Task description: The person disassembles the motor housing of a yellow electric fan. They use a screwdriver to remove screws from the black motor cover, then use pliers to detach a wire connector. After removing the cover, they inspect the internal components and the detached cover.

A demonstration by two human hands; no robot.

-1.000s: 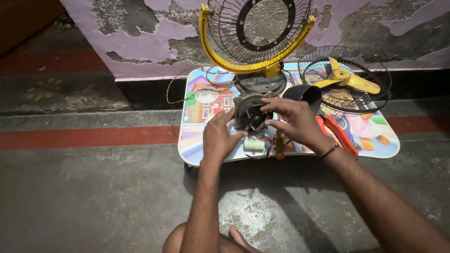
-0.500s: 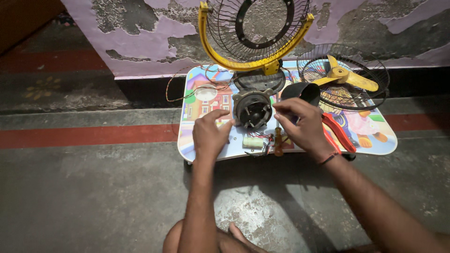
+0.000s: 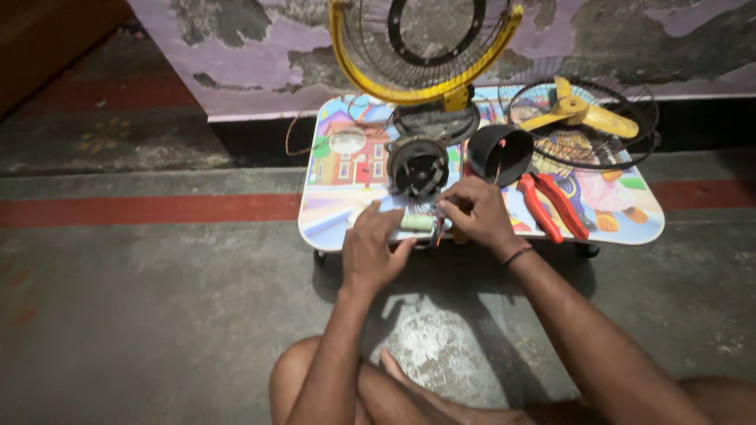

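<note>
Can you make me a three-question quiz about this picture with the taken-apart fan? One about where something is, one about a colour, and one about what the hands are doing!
1. Where are the pliers?
A. On the floor
B. On the small table, to the right of the hands
C. Inside the fan cage

2. What colour are the fan blades?
A. Yellow
B. Blue
C. White

3. What are the two hands doing?
A. Resting on the knees
B. Lifting the fan cage
C. Both at the small pale cylinder with wires

Answers:
1. B, the red-handled pliers lie on the colourful tabletop beside the right hand.
2. A, the blades lying in the round guard are yellow.
3. C, the left hand and right hand meet at the cylinder near the table's front edge.
</note>
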